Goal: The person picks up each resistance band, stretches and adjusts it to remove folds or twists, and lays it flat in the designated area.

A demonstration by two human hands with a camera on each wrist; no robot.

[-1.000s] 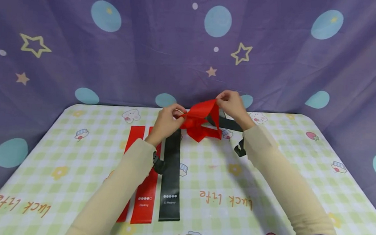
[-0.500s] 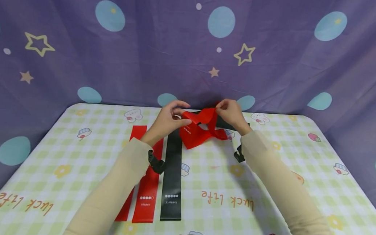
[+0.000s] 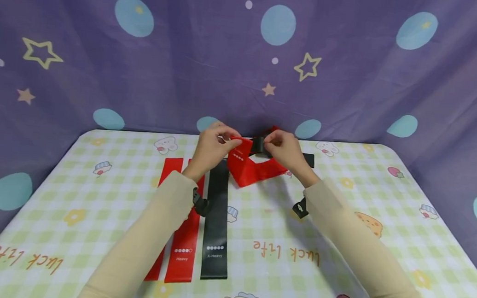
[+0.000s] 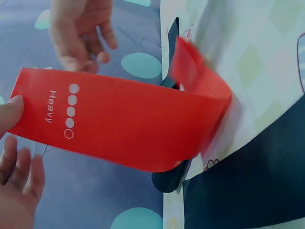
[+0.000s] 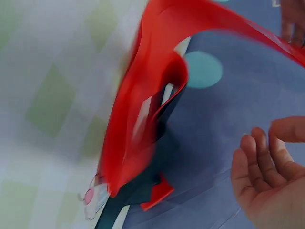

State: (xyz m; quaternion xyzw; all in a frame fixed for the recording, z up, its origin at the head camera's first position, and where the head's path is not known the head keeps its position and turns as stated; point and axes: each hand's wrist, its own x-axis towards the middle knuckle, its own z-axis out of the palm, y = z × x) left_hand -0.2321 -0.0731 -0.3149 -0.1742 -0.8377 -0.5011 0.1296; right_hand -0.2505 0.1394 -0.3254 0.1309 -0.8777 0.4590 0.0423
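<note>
My left hand pinches one end of a red resistance band near the table's far edge. In the left wrist view its "Heavy" label shows by my thumb, and the band stretches away and folds back on itself. My right hand is just right of it; in the right wrist view this hand has loosely bent fingers with nothing between them. A loose black band lies tangled behind and under the red one, with part of it hidden.
Left of centre on the checked table cloth, two red bands and a black X-Heavy band lie flat side by side. My left forearm covers parts of the red ones. A purple curtain hangs behind the far edge.
The red band has come off my right fingers and dropped on that side. My left hand keeps its end, now raised with the label facing me. My right hand has come down slightly.
</note>
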